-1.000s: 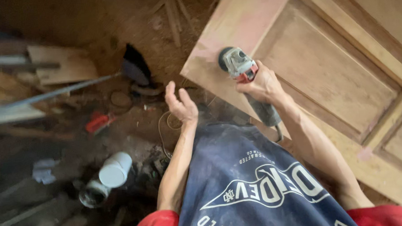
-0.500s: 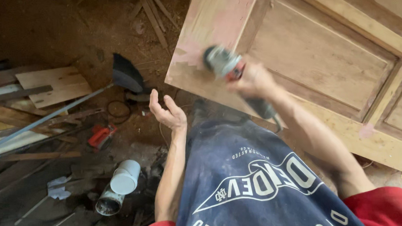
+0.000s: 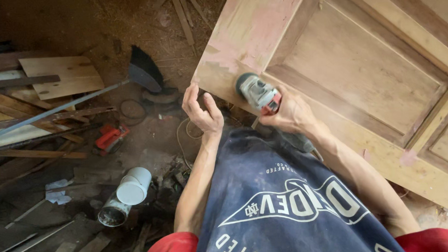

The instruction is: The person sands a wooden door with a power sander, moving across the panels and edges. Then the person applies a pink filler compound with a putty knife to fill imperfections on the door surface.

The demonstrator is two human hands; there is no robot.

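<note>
My right hand grips a grey and red angle grinder, its head resting on the near corner of a wooden panelled door that lies flat in front of me. That corner carries pinkish filler patches. My left hand is empty, fingers apart and palm turned inward, hovering just left of the door's corner edge without clearly touching it. The grinder's rear and cable are hidden behind my wrist and dark blue shirt.
On the dirt floor to the left lie wood planks, a long metal pole with a dark broom head, a red hand tool, a white pipe piece beside a tin can, and a loose cord.
The grinder has moved down the door to its near corner edge. My left hand has risen closer to that corner. The view shifted slightly.
</note>
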